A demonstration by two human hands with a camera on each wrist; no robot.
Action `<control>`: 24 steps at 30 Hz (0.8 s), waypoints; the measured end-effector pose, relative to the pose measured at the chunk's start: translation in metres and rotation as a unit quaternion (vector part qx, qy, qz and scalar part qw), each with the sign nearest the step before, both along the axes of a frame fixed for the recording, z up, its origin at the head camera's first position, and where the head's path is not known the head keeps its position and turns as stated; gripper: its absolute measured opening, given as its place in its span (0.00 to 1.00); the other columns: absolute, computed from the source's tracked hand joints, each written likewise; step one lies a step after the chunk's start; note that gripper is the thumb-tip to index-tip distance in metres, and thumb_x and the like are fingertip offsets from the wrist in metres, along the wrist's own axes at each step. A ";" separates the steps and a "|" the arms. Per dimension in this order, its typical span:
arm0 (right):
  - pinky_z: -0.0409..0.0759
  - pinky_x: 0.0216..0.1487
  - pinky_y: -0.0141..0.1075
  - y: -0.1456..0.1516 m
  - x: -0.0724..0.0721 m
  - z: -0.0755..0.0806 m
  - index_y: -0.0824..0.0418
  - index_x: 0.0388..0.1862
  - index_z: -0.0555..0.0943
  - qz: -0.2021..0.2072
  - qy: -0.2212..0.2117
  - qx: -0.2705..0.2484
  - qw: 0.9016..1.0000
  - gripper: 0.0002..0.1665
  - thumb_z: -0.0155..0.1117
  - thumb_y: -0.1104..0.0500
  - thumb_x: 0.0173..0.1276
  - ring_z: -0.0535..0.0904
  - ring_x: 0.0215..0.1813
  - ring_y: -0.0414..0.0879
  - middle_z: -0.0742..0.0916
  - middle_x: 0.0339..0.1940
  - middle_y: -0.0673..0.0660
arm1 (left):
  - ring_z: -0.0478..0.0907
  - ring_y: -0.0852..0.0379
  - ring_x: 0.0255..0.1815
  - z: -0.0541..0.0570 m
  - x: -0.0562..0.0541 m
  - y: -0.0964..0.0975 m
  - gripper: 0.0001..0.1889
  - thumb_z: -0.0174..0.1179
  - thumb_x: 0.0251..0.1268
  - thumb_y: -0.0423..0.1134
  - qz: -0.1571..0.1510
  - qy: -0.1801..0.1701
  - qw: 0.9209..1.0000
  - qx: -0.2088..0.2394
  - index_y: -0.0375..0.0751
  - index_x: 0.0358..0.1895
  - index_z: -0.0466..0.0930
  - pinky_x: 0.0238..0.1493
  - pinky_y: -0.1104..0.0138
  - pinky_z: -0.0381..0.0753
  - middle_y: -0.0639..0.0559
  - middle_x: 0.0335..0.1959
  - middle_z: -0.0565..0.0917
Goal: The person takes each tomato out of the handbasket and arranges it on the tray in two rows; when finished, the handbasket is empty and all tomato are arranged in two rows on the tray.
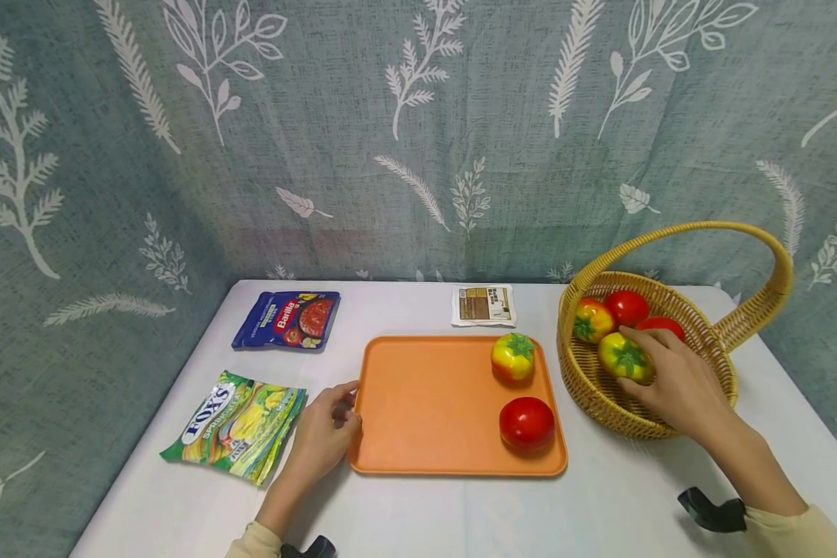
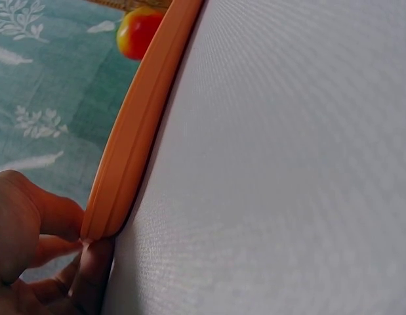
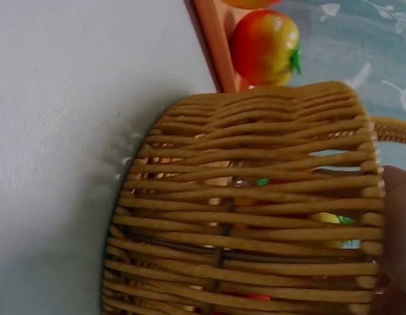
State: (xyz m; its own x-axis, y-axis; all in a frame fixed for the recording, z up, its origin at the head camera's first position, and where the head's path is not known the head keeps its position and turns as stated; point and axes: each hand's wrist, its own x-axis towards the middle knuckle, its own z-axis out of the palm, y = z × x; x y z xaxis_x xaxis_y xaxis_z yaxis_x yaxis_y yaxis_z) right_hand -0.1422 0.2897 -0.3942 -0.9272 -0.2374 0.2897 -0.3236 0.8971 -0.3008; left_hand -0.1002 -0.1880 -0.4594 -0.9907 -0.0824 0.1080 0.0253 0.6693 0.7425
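Observation:
My left hand (image 1: 323,430) pinches the left edge of an orange tray (image 1: 425,403). In the left wrist view, fingers (image 2: 58,216) lie on both sides of the tray's rim. On the tray's right part sit a yellow-red tomato (image 1: 513,358) with a green leafy top and a red tomato (image 1: 526,424). My right hand (image 1: 680,380) reaches into a wicker basket (image 1: 635,422) and grips a yellow tomato (image 1: 625,358) with a green top. Another yellow-red tomato (image 1: 592,320) and red tomatoes (image 1: 626,308) lie behind it. The basket's woven side mostly hides the right hand in the right wrist view.
The basket's tall handle (image 1: 711,227) arches over its right side. A blue Barilla pouch (image 1: 287,320) and a green Fox's candy bag (image 1: 237,426) lie left of the tray. A small white-and-brown packet (image 1: 484,304) lies behind it. A patterned curtain (image 1: 349,194) backs the white table.

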 end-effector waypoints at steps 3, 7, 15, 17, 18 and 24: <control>0.77 0.41 0.63 -0.002 0.003 0.003 0.66 0.66 0.74 0.003 0.014 0.000 1.000 0.44 0.81 0.60 0.49 0.77 0.46 0.68 0.78 0.55 0.71 | 0.79 0.55 0.39 0.000 0.000 0.000 0.27 0.61 0.55 0.26 -0.001 -0.001 1.000 0.001 0.36 0.62 0.79 0.41 0.64 0.82 0.48 0.41 0.81; 0.76 0.42 0.62 -0.005 0.007 0.007 0.67 0.65 0.75 0.008 0.034 -0.004 0.999 0.44 0.82 0.61 0.47 0.77 0.46 0.67 0.79 0.54 0.70 | 0.79 0.55 0.39 0.000 0.000 0.000 0.27 0.60 0.55 0.26 0.000 0.000 1.000 0.002 0.36 0.62 0.79 0.41 0.63 0.82 0.47 0.41 0.81; 0.76 0.44 0.63 -0.012 0.017 0.016 0.65 0.66 0.74 0.011 0.049 -0.021 0.999 0.45 0.80 0.62 0.47 0.76 0.48 0.65 0.78 0.57 0.68 | 0.80 0.56 0.39 -0.002 0.000 -0.001 0.27 0.60 0.54 0.25 0.001 0.003 1.000 0.004 0.36 0.62 0.79 0.41 0.64 0.82 0.47 0.42 0.82; 0.76 0.44 0.62 -0.014 0.019 0.018 0.65 0.66 0.74 0.017 0.061 -0.027 0.998 0.45 0.80 0.62 0.47 0.77 0.47 0.64 0.78 0.57 0.67 | 0.80 0.55 0.39 -0.002 -0.001 -0.001 0.28 0.60 0.54 0.25 0.002 0.001 1.000 0.005 0.36 0.62 0.79 0.41 0.64 0.82 0.47 0.42 0.82; 0.77 0.44 0.62 -0.015 0.019 0.019 0.65 0.66 0.74 0.021 0.068 -0.029 0.997 0.45 0.80 0.62 0.47 0.77 0.47 0.63 0.79 0.57 0.67 | 0.80 0.55 0.39 -0.002 -0.001 -0.001 0.28 0.60 0.54 0.25 0.003 0.000 1.000 0.005 0.36 0.63 0.79 0.41 0.64 0.82 0.47 0.42 0.82; 0.77 0.42 0.59 -0.021 0.023 0.025 0.64 0.65 0.76 0.034 0.097 -0.034 0.994 0.45 0.81 0.62 0.44 0.78 0.47 0.61 0.80 0.57 0.65 | 0.80 0.55 0.39 -0.002 -0.001 -0.001 0.28 0.61 0.54 0.25 0.003 0.000 1.000 0.007 0.36 0.63 0.79 0.41 0.63 0.82 0.47 0.42 0.82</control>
